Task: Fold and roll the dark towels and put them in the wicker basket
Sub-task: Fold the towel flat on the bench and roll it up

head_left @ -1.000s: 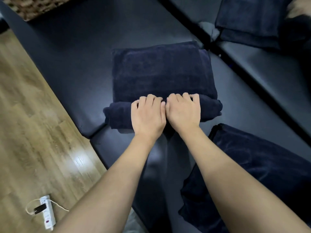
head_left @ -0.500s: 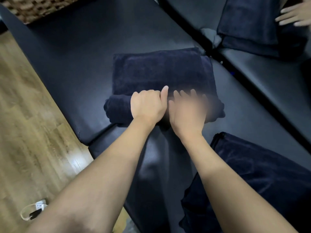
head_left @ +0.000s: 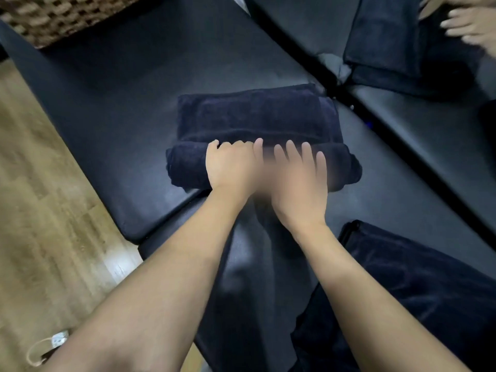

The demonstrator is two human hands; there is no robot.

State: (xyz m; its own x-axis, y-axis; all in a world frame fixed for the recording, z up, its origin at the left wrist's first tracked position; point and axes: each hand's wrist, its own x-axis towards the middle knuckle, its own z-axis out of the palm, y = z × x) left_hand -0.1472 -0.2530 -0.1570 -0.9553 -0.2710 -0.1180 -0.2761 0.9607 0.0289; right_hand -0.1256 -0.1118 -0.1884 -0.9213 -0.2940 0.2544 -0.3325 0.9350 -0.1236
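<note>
Seen from above, two bare forearms reach up from the bottom of the frame to a dark towel (head_left: 257,122) lying at the centre on a black padded bench (head_left: 112,103). The near part of the towel is rolled into a thick tube; the far part lies flat and folded. The left hand (head_left: 232,166) rests on the roll with its fingers curled over the top, gripping it. The right hand (head_left: 299,178), blurred, lies just beside it, touching, with fingers straight and slightly spread, pressing flat on the roll. A wicker basket (head_left: 53,14) shows in the upper left corner. More dark towel cloth (head_left: 418,291) lies at lower right. Another folded towel (head_left: 383,38) sits at upper right, with another person's hand (head_left: 467,22) by it.
</note>
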